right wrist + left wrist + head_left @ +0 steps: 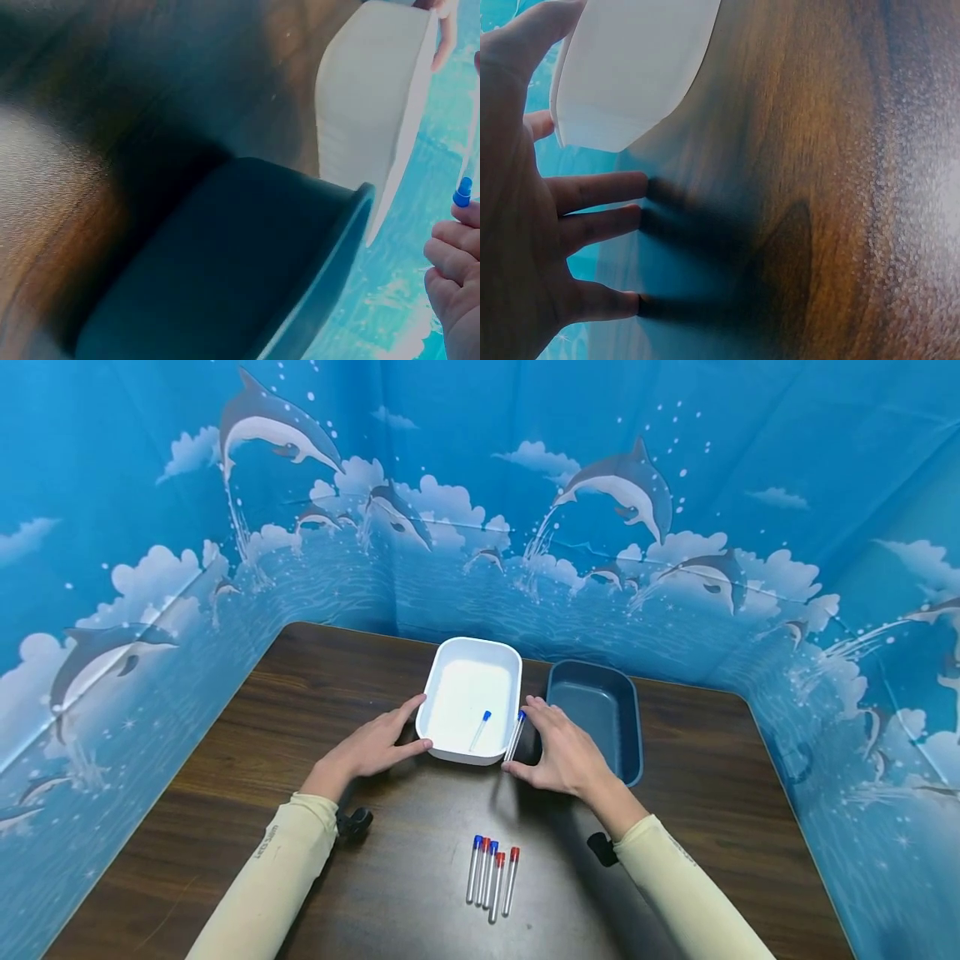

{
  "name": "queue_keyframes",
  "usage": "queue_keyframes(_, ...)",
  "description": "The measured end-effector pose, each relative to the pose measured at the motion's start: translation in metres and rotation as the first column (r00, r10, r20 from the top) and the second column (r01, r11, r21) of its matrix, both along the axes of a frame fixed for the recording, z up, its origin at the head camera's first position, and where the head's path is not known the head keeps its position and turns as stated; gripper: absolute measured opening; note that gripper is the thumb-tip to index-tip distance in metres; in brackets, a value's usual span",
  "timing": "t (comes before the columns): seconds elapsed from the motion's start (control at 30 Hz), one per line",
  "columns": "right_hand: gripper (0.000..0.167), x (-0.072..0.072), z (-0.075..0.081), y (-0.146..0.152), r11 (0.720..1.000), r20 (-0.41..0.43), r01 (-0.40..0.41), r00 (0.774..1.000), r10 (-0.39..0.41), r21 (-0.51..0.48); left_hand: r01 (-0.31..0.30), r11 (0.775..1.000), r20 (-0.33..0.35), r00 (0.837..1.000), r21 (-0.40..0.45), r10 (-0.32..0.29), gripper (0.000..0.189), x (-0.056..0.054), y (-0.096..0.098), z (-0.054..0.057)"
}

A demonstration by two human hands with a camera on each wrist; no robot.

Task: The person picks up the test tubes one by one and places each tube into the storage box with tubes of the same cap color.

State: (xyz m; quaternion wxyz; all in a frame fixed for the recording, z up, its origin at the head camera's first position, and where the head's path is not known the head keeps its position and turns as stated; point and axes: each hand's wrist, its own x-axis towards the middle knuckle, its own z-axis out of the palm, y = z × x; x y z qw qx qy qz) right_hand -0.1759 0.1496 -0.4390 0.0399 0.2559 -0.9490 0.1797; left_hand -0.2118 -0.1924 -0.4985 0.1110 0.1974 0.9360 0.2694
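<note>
A blue-capped tube (pixel 515 737) is pinched in the right hand (pixel 558 752) just right of the white tray (pixel 441 677), which is steadied by the open left hand (pixel 375 747); judged next, the tube needs lifting over the rim beside the tube inside (pixel 480 730).

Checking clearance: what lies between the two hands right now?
In the head view, the white tray, a blue-capped tube in it, lies between left hand and right hand, which holds another tube.

White tray (pixel 468 689) and a blue-capped tube (pixel 514 737) at its right rim

The rectangular tray sits flat on the bench, one clear blue-capped tube (pixel 480 730) lying slanted inside; the held tube leans just outside its right wall, cap upward.
</note>
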Motion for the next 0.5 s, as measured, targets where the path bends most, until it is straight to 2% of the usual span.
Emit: queue_keyframes(0.5, 0.096, -0.038, -0.013, -0.022, 0.996, 0.092, 0.028, 0.995, -0.036, 0.084, -0.014, 1.0, 0.018, 1.0, 0.009, 0.014, 0.091, 0.001, 0.002, 0.002)
